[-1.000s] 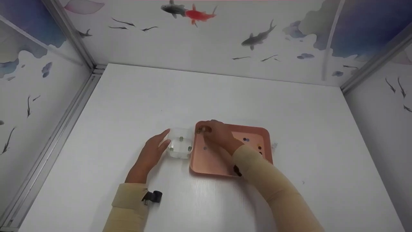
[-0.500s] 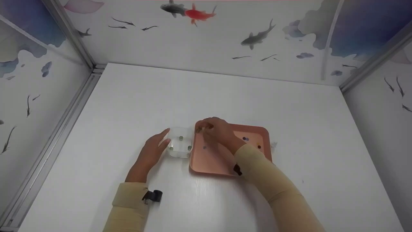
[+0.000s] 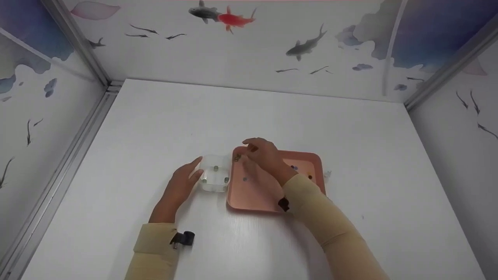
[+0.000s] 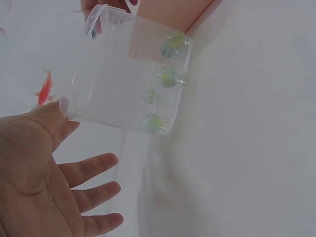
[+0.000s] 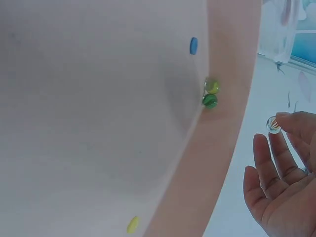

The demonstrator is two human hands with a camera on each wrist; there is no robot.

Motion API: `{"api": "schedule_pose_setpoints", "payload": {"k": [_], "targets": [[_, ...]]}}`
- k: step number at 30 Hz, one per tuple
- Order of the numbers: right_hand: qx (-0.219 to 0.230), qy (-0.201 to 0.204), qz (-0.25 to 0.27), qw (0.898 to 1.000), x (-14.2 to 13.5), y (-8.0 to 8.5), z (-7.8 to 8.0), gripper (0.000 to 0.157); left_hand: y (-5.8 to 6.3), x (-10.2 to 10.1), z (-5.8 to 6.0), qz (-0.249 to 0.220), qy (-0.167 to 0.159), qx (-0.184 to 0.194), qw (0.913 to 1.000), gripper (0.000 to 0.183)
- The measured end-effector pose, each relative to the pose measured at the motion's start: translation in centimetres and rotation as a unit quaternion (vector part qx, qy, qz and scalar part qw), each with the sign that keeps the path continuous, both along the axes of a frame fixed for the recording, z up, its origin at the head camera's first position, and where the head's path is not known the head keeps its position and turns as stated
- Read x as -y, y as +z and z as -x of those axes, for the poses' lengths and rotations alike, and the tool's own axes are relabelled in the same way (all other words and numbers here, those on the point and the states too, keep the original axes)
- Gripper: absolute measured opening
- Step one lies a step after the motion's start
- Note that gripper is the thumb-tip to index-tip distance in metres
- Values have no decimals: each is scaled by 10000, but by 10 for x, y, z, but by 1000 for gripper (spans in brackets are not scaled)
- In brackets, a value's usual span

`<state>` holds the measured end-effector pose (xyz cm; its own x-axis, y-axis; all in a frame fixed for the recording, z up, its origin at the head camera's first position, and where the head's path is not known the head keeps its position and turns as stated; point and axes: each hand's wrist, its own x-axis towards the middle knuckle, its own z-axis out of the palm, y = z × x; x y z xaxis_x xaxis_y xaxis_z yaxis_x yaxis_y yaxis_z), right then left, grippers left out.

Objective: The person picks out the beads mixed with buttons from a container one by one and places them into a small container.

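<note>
My left hand [image 3: 181,186] rests its straight thumb and forefinger at the left side of a clear plastic box [image 3: 214,188], the other fingers spread apart in the left wrist view. Several glass marbles [image 4: 168,77] with green and yellow swirls lie on the box's bottom. Over the far left corner of a pink tray [image 3: 253,196], my right hand [image 3: 265,155] pinches a clear marble [image 5: 273,125] with an orange and white swirl between thumb and fingertip. Below it, a green marble [image 5: 210,101] and a yellow-green marble [image 5: 212,86] sit together against the tray wall.
A flat blue disc [image 5: 193,46] and a yellow one [image 5: 132,224] lie in the tray. Farther right inside it are dark and blue small pieces [image 3: 294,167]. A small clear scrap [image 3: 328,174] lies just outside the tray's right edge. Printed panels [image 3: 249,58] enclose the white table.
My right hand has risen slightly from the tray's far left corner, pinching a marble. The left hand keeps its place at the box. The whole head view has shifted a little.
</note>
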<state>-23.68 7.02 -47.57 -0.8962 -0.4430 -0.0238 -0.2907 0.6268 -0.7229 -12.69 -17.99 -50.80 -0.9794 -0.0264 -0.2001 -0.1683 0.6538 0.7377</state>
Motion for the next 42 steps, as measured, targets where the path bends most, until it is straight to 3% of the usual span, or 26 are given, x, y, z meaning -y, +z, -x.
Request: {"api": "schedule_pose_setpoints", "payload": {"k": [4,11,30,37,42], "targets": [[-6,-46,215,9998,0,2,0,39,0,1,-1,8,-3,-48,10000,53],[361,-167,559,9976,0,6,-4,40,0,1,-2,-35,-12,-90,10000,52],[139,-225,1056,9941,4,11,-10,36,-1,2,-2,-56,-39,-79,9999,56],[445,-407,982,9933,10,15,-13,36,0,2,-2,-16,-32,-112,9999,56],[329,-329,907,9948,13,17,-16,34,0,0,-1,-22,-53,-89,9999,55]]}}
